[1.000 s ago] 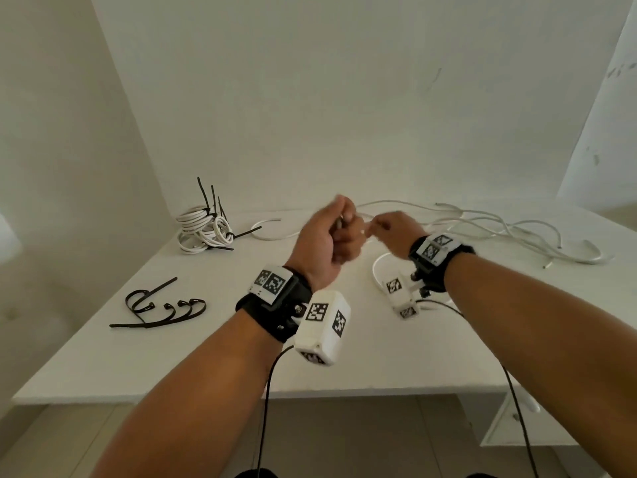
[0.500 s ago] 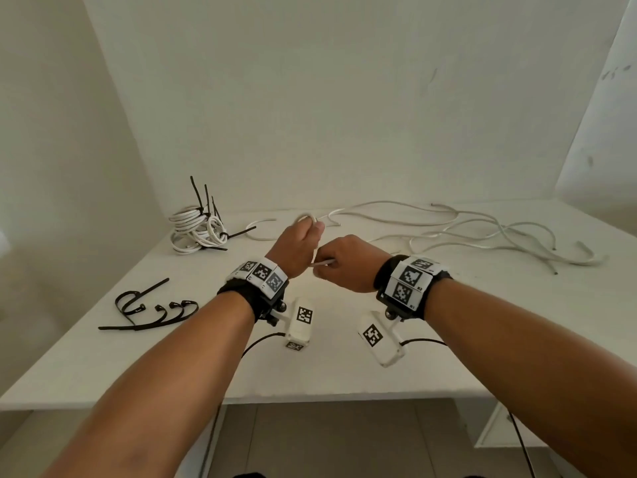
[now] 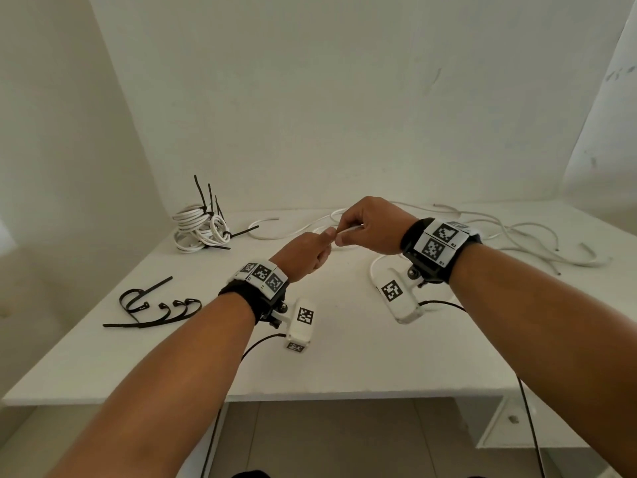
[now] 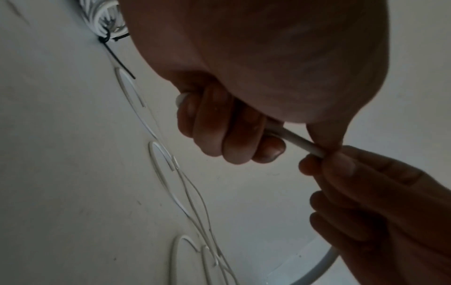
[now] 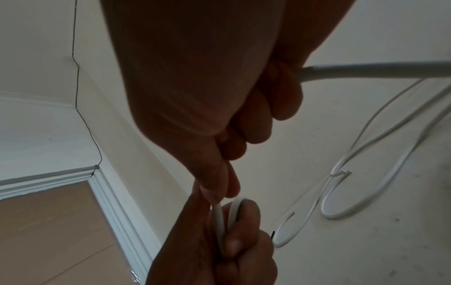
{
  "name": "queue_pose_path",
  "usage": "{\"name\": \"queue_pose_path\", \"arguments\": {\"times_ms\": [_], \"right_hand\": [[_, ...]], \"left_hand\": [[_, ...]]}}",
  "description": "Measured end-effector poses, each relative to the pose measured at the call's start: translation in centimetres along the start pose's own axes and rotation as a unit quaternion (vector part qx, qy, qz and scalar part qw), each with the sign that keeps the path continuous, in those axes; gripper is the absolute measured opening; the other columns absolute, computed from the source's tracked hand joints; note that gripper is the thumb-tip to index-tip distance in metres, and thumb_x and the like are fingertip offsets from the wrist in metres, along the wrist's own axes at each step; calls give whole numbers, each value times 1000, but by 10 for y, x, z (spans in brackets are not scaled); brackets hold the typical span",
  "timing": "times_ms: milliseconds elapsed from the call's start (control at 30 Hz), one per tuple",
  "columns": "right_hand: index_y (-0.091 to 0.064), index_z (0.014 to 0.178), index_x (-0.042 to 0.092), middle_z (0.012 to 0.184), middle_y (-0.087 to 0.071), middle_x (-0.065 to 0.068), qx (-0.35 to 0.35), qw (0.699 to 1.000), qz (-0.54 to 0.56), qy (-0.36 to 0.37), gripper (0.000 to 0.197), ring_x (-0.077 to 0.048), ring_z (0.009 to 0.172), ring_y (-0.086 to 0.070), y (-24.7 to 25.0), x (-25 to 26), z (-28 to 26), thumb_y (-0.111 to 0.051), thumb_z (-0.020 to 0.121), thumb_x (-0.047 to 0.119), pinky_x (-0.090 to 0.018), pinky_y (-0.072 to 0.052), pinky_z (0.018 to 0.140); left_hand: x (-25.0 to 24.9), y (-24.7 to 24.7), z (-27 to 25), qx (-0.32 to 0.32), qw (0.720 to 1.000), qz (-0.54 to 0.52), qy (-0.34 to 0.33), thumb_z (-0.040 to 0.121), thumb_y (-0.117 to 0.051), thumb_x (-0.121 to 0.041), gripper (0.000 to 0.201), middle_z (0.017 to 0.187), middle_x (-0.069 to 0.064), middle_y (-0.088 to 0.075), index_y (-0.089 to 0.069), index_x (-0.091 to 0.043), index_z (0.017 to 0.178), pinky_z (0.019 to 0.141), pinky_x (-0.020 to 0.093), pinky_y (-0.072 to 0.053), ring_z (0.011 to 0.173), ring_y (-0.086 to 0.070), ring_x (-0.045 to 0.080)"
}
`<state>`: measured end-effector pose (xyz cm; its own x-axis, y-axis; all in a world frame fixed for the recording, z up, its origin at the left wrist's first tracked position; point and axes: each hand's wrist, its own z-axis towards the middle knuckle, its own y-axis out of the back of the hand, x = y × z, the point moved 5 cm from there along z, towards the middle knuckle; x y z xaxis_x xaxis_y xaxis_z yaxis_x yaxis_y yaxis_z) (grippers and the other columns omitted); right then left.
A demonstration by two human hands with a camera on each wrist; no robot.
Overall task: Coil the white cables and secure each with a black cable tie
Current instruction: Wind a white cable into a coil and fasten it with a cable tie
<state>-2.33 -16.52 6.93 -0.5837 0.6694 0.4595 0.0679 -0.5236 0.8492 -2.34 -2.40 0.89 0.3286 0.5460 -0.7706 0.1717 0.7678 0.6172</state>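
Above the middle of the white table [image 3: 344, 367], both hands hold one white cable [image 4: 301, 143]. My left hand [image 3: 312, 251] grips it in a fist, fingers curled round it [image 4: 231, 135]. My right hand [image 3: 365, 225] pinches the same cable between thumb and fingers just right of the left fist [image 5: 219, 192], and the cable runs on from the right hand in a loop [image 3: 374, 270] below the wrist. In the right wrist view two strands [image 5: 219, 221] lie inside the left fist. More loose white cables [image 3: 517, 236] sprawl at the back right.
Several coiled white cables with black ties [image 3: 200, 225] are piled at the back left. Loose black cable ties [image 3: 151, 305] lie at the left front. A short cable piece [image 3: 265, 222] lies behind the hands. Walls close the table's back and left.
My right hand has risen and moved right along the cable, drawing it out of the left fist. The left hand stayed near the middle, slightly lower.
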Motion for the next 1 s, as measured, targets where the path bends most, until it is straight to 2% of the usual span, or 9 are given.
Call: {"name": "queue_pose_path", "arguments": {"times_ms": [100,200,333,433,600,667,733,900,1000], "right_hand": [[-75,82,22,70,-64,6,-22,999,34,-3,10,-2,61,-51,7,-8,1,-73,85,32,-16,-41,60],[-74,88,21,70,-61,3,-59,990,130,-11,10,-2,49,-44,15,-21,2,-72,88,31,-16,-37,52],[-71,89,14,61,-48,3,-93,959,264,-39,15,-9,46,-36,2,-35,4,-68,92,29,-23,-32,45],[-74,79,26,61,-49,1,-103,945,305,-52,21,-10,47,-36,-18,-38,4,-63,95,34,-23,-32,45],[-61,63,28,53,-48,8,-85,969,222,-65,41,-7,42,-38,-39,-33,-2,-50,101,35,-23,-35,47],[-55,62,20,52,-48,10,-71,982,159,-66,43,-4,42,-38,-43,-32,-3,-47,102,36,-21,-36,50],[-58,71,10,56,-50,8,-57,990,112,-64,44,-5,45,-39,-46,-29,-2,-46,101,39,-22,-36,53],[-71,101,15,71,-60,0,-24,998,37,-50,37,-10,62,-52,-54,-23,-3,-44,102,40,-29,-44,61],[-71,106,14,73,-61,3,7,999,-25,-35,37,-7,61,-51,-60,-21,-6,-44,102,39,-22,-38,57]], "left_hand": [[1,-3,-3,10,996,-87,2,98,-24,-56,58,47,-3,-27,-31,-12,62,47,22,-23,43,-21,13],[-5,-7,-9,25,969,-243,37,106,-23,-44,48,52,-7,-19,-26,-19,65,45,22,-12,45,-14,9],[-20,-7,-8,64,937,-342,23,93,-32,-54,49,49,-9,-17,-36,-23,55,43,23,-7,41,-13,6],[-30,-4,-5,75,904,-421,-2,91,-32,-55,49,52,-6,-11,-40,-26,52,40,22,-10,43,-7,10],[-40,-2,0,6,861,-508,-13,104,-19,-47,51,51,-8,-15,-37,-20,65,45,23,-10,47,-7,12],[-40,1,4,-37,849,-527,-17,106,-22,-43,45,49,-9,-23,-35,-18,70,51,26,-10,45,-12,10],[-39,5,9,-75,846,-528,-20,107,-23,-39,42,51,-7,-27,-36,-17,72,53,28,-12,41,-21,9],[-31,15,22,-187,858,-477,-19,107,-26,-30,37,53,-5,-28,-35,-16,74,47,24,-26,43,-26,12],[-27,21,24,-241,916,-320,-28,106,-28,-26,29,58,-5,-33,-34,-14,80,48,20,-33,48,-33,10]]}}
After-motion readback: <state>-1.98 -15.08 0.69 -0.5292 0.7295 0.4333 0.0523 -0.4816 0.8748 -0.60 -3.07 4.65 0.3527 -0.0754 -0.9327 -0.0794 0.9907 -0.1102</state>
